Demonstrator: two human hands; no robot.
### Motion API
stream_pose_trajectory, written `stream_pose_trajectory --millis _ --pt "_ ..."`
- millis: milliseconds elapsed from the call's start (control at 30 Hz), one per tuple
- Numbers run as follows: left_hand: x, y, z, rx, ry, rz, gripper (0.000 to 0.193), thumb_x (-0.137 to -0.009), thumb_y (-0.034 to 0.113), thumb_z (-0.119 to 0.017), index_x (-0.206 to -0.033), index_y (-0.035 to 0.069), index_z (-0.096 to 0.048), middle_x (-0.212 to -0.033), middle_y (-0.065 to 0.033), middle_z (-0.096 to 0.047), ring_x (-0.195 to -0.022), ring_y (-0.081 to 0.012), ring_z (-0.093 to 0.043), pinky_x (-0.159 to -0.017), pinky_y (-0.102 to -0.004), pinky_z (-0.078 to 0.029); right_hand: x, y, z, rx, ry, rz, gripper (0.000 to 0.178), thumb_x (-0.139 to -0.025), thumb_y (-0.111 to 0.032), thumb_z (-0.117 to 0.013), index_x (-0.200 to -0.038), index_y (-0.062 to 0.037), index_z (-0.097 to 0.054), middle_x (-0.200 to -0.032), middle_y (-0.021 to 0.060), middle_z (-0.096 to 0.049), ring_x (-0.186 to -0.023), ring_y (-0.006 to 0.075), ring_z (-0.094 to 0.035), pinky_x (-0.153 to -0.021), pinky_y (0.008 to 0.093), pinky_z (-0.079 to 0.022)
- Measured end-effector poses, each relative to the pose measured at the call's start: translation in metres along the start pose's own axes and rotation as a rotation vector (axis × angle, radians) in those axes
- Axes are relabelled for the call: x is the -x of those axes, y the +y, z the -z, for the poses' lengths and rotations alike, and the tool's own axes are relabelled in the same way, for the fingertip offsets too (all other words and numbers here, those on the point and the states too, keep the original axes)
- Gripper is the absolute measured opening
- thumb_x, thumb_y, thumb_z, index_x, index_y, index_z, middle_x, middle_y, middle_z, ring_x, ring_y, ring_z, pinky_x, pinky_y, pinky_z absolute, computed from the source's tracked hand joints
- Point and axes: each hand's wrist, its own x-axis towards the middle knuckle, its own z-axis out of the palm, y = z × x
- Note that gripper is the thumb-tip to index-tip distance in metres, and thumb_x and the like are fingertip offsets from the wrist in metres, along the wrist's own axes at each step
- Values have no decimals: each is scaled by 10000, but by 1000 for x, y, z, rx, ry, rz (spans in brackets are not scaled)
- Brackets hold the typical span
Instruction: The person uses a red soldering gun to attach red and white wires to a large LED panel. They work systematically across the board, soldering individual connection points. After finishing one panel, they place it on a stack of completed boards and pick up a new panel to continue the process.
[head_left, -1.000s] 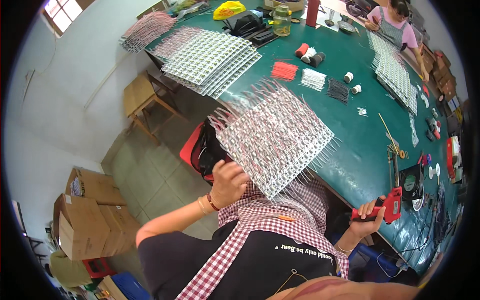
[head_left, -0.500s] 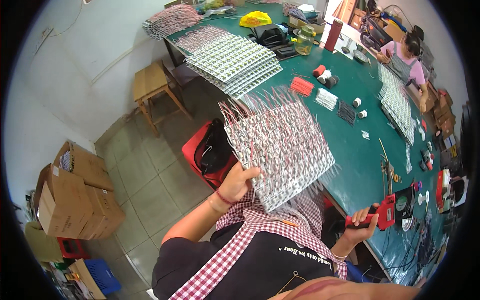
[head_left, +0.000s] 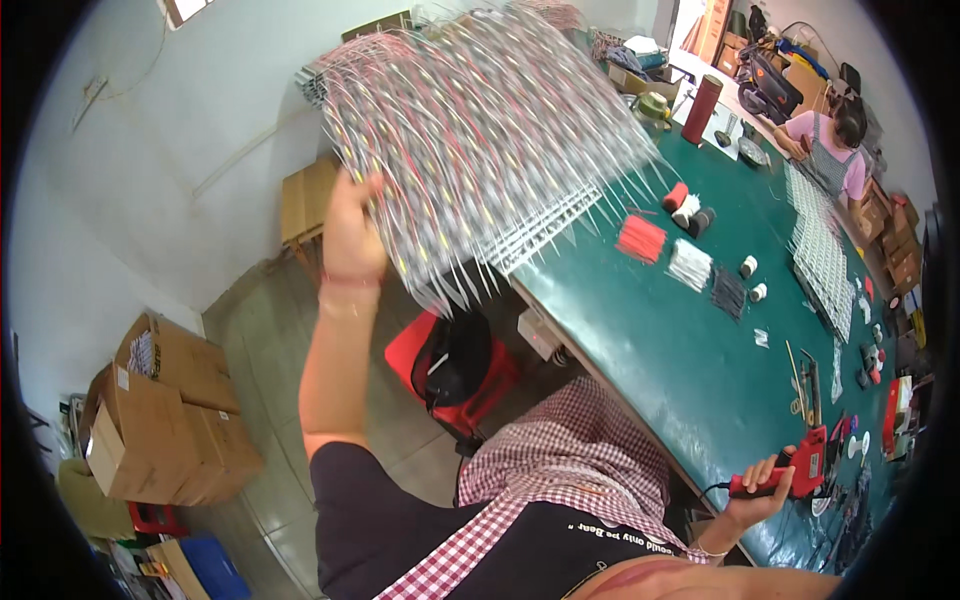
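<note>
Bright, even daylight with soft shadows; the lifted wired panel (head_left: 480, 130) is motion-blurred, and fisheye bending darkens the rim.

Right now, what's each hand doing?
Left hand: closed on the wired panel, lifted high.
Right hand: closed on the red tool at the table edge.

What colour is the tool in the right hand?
Red, with a black cord; the tool in the right hand shows best in the head view.
</note>
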Motion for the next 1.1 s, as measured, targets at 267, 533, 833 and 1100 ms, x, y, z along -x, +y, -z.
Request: stream_pose_trajectory --millis 267,533,833,1100 --pt "-281 -43 197 -263 399 -289 891 -766 -149 -462 -1513 157 -85 -1421 -179 -374 -1137 -328 -507 -894 -451 -479 -27 8 -5 -78 11 -35 316 -1009 -233 -413 -1245 -23 -403 -640 32 -404 -432 85 -357 -386 212 -349" --pt "-320 -146 200 -427 660 26 882 -774 -105 -504 -1522 166 -123 -1476 -181 -331 -1245 -326 -455 -917 -374 -429 -26 15 -3 15 158 0 310 -1014 -234 -400 -1248 -30 -396 -621 32 -412 -412 88 -355 -367 212 -358" --pt "-346 -139 265 -969 971 493 535 -818 138 -577 -1342 156 -466 -1335 -156 -501 -1198 -288 -516 -919 -371 -464 -18 29 -20 10 221 -38 303 -1012 -241 -415 -1233 -34 -415 -625 24 -405 -418 76 -348 -376 207 -352" --pt "-252 -130 227 -1585 314 213 703 -752 411 -726 -1327 78 -495 -1189 -208 -586 -1160 -323 -538 -958 -379 -432 -11 24 -17 -46 151 -34 309 -1006 -246 -428 -1235 -38 -418 -630 17 -395 -419 70 -336 -381 202 -323"
